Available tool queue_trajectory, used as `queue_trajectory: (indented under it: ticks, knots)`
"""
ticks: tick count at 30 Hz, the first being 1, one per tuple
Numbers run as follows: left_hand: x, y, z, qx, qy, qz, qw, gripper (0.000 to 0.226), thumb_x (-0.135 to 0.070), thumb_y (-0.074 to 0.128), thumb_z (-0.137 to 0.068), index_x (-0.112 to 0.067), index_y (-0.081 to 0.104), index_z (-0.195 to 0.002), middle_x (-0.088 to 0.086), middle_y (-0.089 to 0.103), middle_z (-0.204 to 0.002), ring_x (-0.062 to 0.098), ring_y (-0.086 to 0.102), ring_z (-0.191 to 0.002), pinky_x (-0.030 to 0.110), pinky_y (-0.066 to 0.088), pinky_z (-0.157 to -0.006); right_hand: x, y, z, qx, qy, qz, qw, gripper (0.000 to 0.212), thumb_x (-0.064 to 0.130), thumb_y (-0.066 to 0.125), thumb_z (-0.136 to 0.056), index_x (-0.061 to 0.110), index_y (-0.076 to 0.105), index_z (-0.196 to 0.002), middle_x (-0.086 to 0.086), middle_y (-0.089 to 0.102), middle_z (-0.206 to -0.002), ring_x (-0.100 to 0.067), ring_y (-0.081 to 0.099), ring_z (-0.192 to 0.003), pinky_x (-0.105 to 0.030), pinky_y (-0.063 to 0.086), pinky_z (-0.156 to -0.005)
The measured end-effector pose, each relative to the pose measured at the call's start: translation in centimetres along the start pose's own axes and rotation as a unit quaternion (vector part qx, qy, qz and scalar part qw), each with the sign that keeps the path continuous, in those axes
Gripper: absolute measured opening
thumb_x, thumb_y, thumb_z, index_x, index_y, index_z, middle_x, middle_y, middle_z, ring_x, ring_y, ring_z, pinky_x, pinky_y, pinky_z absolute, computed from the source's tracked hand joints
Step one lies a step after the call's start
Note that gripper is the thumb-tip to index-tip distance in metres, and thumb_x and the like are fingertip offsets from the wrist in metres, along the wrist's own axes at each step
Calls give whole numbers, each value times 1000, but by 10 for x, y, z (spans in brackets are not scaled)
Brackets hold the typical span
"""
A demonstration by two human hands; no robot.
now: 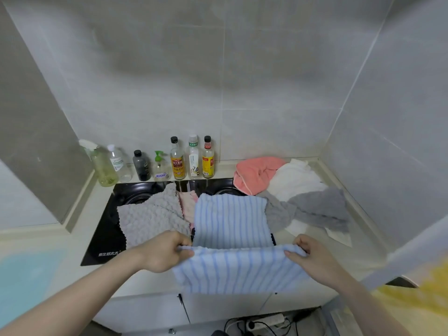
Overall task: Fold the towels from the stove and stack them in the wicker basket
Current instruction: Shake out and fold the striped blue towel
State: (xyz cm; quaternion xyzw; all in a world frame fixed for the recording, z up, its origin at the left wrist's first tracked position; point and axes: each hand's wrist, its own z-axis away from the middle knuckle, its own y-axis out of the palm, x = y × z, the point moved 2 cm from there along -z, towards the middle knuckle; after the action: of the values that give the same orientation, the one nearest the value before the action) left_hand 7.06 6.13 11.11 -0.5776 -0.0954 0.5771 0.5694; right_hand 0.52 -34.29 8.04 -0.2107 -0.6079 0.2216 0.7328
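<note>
A blue striped towel (232,221) lies over the black stove (104,236), and its near part hangs over the counter's front edge. My left hand (164,251) pinches the towel's raised fold at the left. My right hand (312,258) pinches the same fold at the right. Left of it lies a grey bobbled towel (150,214), with a pink cloth (188,204) peeking out between them. At the right back are a coral towel (254,173), a white towel (295,178) and a dark grey towel (320,209). No wicker basket is in view.
Several bottles (178,161) stand in a row along the back wall behind the stove. Tiled walls close in the corner on three sides. Below the counter front, a power strip with cables (264,322) lies on the floor. A yellow blurred object (417,294) sits at the right.
</note>
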Motion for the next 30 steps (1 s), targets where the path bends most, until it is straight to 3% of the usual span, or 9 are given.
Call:
queue_trajectory:
  ticks: [4, 9, 13, 16, 21, 24, 30]
  knots:
    - [10, -9, -22, -69, -27, 4, 997, 41, -39, 57, -99, -12, 47, -70, -5, 43, -61, 8, 42, -57, 32, 38, -60, -3, -6, -31, 4, 16, 5, 1000, 39, 32, 74, -92, 7, 49, -76, 7, 40, -59, -10, 38, -56, -27, 29, -59]
    - [14, -24, -56, -116, -69, 2, 991, 36, -35, 59, -99, -17, 51, -68, -4, 51, -59, 10, 50, -55, 32, 42, -61, 0, -14, -76, -15, 7, 51, 999, 30, 31, 70, -94, 20, 52, -72, 14, 45, -56, -2, 38, -50, -16, 29, -51]
    - [21, -35, -89, -134, -111, 3, 985, 34, -33, 59, -99, -20, 52, -69, -3, 53, -65, 14, 52, -62, 30, 38, -60, -2, -14, -117, -18, 12, 75, 997, 27, 31, 68, -94, 7, 60, -86, -3, 54, -68, -10, 49, -61, -28, 34, -58]
    - [24, -42, -114, -145, -132, 14, 980, 33, -32, 58, -100, -18, 55, -71, -1, 56, -68, 15, 54, -65, 29, 38, -59, -2, -13, -146, -25, 10, 86, 996, 23, 27, 68, -95, 6, 61, -86, -11, 60, -72, -13, 53, -63, -23, 36, -56]
    - [33, -49, -156, -149, -165, 17, 975, 37, -31, 56, -101, -24, 46, -65, -5, 51, -65, 20, 55, -67, 29, 37, -57, -3, -12, -189, -45, 13, 87, 995, 23, 22, 68, -94, 15, 56, -76, 5, 54, -63, -10, 51, -59, -26, 36, -55]
    - [42, -51, -175, -162, -185, 34, 969, 30, -28, 56, -100, -28, 53, -70, -4, 58, -71, 15, 58, -63, 22, 41, -48, -9, -9, -214, -53, 15, 79, 995, 22, 22, 68, -94, 19, 57, -74, 5, 58, -65, -11, 54, -62, -28, 40, -56]
    - [54, -56, -208, -171, -219, -3, 961, 17, -21, 52, -96, -27, 61, -83, -7, 62, -85, 14, 57, -77, 23, 38, -59, -32, -3, -255, -47, 48, 75, 995, 26, 23, 64, -95, 18, 54, -71, 3, 57, -65, -15, 53, -62, -30, 42, -59]
